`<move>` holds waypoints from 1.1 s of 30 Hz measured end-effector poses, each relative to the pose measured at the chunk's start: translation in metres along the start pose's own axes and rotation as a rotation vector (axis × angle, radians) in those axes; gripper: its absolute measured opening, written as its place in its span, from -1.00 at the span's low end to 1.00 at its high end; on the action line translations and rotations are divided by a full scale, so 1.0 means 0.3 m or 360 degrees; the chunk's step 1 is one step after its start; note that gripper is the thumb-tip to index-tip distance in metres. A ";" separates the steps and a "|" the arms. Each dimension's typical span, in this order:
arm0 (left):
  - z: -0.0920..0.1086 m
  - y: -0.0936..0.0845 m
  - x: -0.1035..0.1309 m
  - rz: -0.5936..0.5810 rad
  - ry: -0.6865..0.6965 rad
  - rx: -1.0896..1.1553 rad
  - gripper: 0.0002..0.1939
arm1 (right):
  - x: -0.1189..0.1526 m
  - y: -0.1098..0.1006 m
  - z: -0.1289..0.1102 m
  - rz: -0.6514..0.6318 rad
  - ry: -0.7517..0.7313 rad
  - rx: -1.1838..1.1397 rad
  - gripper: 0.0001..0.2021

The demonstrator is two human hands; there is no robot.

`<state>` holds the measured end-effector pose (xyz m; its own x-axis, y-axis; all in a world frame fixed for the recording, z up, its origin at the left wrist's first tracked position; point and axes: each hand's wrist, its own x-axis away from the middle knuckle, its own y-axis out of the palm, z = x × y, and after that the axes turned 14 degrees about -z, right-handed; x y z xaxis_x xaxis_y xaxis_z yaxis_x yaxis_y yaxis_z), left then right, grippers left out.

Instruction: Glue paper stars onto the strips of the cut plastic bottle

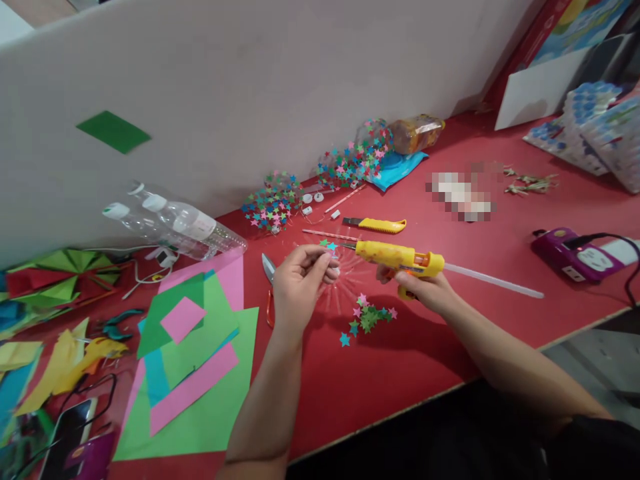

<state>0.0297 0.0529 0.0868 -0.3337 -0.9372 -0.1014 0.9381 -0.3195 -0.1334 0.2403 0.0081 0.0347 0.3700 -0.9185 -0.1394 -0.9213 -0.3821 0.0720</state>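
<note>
My right hand [417, 283] grips a yellow hot glue gun [385, 253] with a long clear glue stick [495, 279] out of its back. Its nozzle points left at a green and a blue paper star [331, 246] beside my left fingertips. My left hand [307, 273] is closed in a pinch at a clear plastic piece cut into thin radiating strips [340, 297], partly hidden under the hand. Loose paper stars [369, 319] in green, pink and blue lie below the gun. Scissors [269, 270] with orange handles lie left of my left hand, partly covered.
A yellow box cutter [383, 225], striped straws [345, 199] and star-covered clear ornaments [273, 203] lie toward the wall. Plastic bottles [190, 223] and coloured paper sheets [200, 393] are at left. A purple power strip [575, 257] with a cord sits at right.
</note>
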 end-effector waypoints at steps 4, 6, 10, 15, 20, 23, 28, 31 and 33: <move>0.002 0.005 -0.003 -0.0020 -0.0014 0.0017 -0.84 | 0.005 0.013 -0.010 -0.0049 -0.0059 0.0153 -0.62; 0.001 0.009 -0.003 -0.0032 -0.0007 -0.0001 -0.84 | 0.005 0.017 -0.015 -0.0039 -0.0087 0.0284 -0.65; -0.016 0.012 0.003 -0.0035 0.0016 -0.0130 -0.87 | 0.002 0.020 -0.015 -0.0066 -0.0120 0.0432 -0.68; -0.039 0.009 0.013 0.0011 0.0042 -0.0334 -0.85 | -0.003 0.017 -0.012 -0.0033 -0.0192 0.0568 -0.69; -0.033 0.014 0.024 -0.0008 0.0013 -0.0472 -0.83 | -0.005 0.019 -0.011 -0.0090 -0.0189 0.0554 -0.70; -0.027 0.016 0.029 -0.0013 0.0026 -0.0533 -0.82 | -0.005 0.021 -0.009 -0.0109 -0.0200 0.0537 -0.70; -0.028 0.016 0.030 0.0009 0.0046 -0.0575 -0.83 | -0.005 0.022 -0.005 -0.0069 -0.0214 0.0575 -0.69; -0.028 0.016 0.030 0.0019 0.0027 -0.0548 -0.83 | -0.004 0.020 -0.002 -0.0072 -0.0194 0.0588 -0.69; -0.028 0.016 0.031 0.0017 0.0022 -0.0531 -0.83 | -0.002 0.019 0.000 -0.0083 -0.0159 0.0574 -0.68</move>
<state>0.0304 0.0439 0.0770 -0.3271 -0.9377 -0.1176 0.8605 -0.2440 -0.4473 0.2348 0.0066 0.0351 0.4206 -0.8775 -0.2306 -0.8909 -0.3513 -0.2880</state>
